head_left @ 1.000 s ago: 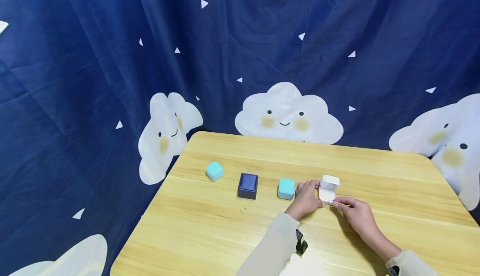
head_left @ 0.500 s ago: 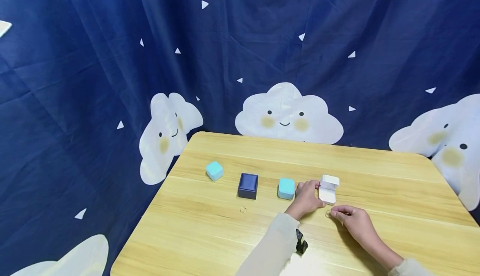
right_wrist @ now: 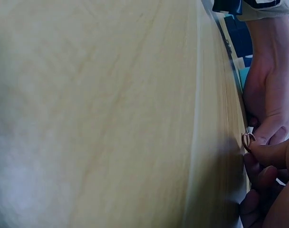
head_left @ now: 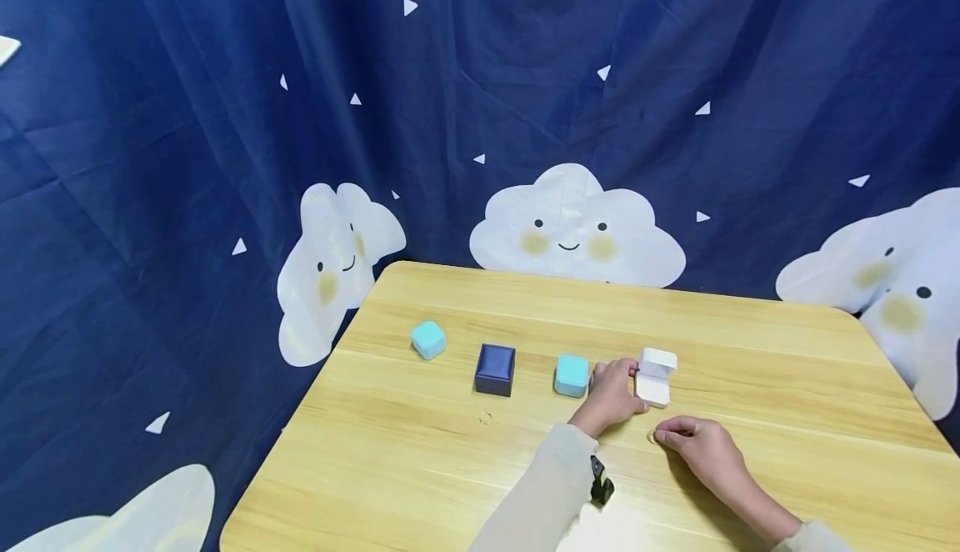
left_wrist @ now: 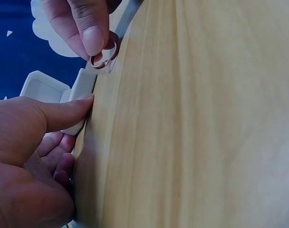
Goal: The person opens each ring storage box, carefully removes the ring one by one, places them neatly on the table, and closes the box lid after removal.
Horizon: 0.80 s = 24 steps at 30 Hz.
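A small white ring box (head_left: pixel 652 390) stands on the table with its lid raised. My left hand (head_left: pixel 611 393) grips it from the left side, the thumb along its near end and fingers reaching behind. Just in front of the box, my right hand (head_left: pixel 705 449) pinches a thin gold-coloured ring (head_left: pixel 652 437) between thumb and fingertips. The left wrist view shows this ring (left_wrist: pixel 102 65) hanging below the right fingertips, close to the box (left_wrist: pixel 82 88). In the right wrist view the ring (right_wrist: pixel 244 142) overlaps the left hand behind it.
A turquoise box (head_left: pixel 572 375) stands right beside the left hand. Farther left are a dark blue box (head_left: pixel 495 369) and another turquoise box (head_left: pixel 428 340). A second ring (head_left: pixel 485 418) lies on the wooden table (head_left: pixel 405 469). A blue curtain (head_left: pixel 525 77) hangs behind.
My right hand has drawn back from the box's near edge toward me, bringing the ring with it. My left hand keeps its hold on the white box.
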{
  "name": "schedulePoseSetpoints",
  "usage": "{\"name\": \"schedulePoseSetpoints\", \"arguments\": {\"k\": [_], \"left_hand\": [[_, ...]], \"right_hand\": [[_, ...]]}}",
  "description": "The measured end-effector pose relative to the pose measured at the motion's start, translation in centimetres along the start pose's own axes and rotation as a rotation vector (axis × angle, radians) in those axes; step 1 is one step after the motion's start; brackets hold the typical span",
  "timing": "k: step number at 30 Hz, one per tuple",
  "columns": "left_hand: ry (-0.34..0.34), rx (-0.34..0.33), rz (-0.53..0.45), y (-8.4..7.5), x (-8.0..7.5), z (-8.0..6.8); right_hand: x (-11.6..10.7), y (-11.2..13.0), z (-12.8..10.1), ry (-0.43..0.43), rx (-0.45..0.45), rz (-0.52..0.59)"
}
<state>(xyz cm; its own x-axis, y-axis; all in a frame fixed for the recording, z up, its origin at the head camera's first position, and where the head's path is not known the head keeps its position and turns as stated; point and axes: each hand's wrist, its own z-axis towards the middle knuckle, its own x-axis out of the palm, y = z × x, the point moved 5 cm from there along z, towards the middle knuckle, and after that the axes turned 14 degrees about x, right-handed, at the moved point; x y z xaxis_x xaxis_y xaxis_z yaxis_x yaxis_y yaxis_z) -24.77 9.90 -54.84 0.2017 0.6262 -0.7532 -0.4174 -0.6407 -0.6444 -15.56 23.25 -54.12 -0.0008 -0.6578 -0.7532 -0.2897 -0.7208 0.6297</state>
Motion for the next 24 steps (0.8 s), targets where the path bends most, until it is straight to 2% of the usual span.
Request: {"name": "schedulePoseSetpoints", "arguments": {"k": [21,24], "left_hand": [[-0.007,-0.007,-0.025,0.11,0.03,0.01],[-0.007,-0.005,-0.031,0.07,0.11,-0.10]], "right_hand": [[-0.23,0.15,-0.05,-0.010,0.013,-0.022],[-0.81,0.23,0.27,-0.036,0.002,-0.017]]}}
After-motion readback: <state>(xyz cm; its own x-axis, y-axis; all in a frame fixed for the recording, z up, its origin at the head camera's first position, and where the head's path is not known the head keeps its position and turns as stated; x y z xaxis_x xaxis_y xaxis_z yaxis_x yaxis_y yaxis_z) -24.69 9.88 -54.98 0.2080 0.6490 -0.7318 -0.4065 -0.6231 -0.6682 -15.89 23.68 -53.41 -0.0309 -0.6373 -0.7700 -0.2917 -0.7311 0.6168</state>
